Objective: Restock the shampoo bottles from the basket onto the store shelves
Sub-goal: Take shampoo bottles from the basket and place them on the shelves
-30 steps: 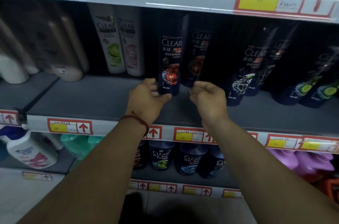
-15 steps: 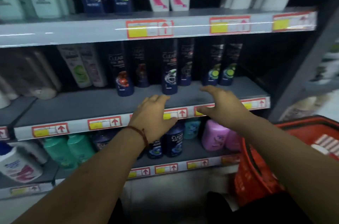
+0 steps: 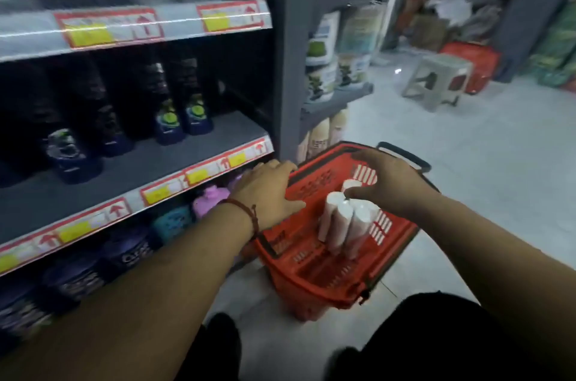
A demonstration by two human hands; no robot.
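Observation:
A red plastic basket (image 3: 314, 274) stands on the floor to the right of the shelves. Several pale shampoo bottles (image 3: 343, 224) stand upright in it, white caps up. My right hand (image 3: 386, 184) hovers over the bottles with fingers spread, its thumb touching a cap. My left hand (image 3: 268, 190) is over the basket's left rim, fingers straight, holding nothing. Dark shampoo bottles (image 3: 168, 106) stand on the middle shelf (image 3: 174, 159) at the left.
A grey upright post (image 3: 291, 69) ends the shelf unit. Purple and teal bottles (image 3: 208, 203) fill the lower shelf. A grey plastic stool (image 3: 436, 81) and another red basket (image 3: 477, 65) stand farther back on the pale tiled floor. My dark-clothed knees are at the bottom.
My view has swung right and down from the shelf to the basket. Both hands have left the shelf front and come down over the basket, the right one reaching the bottle caps.

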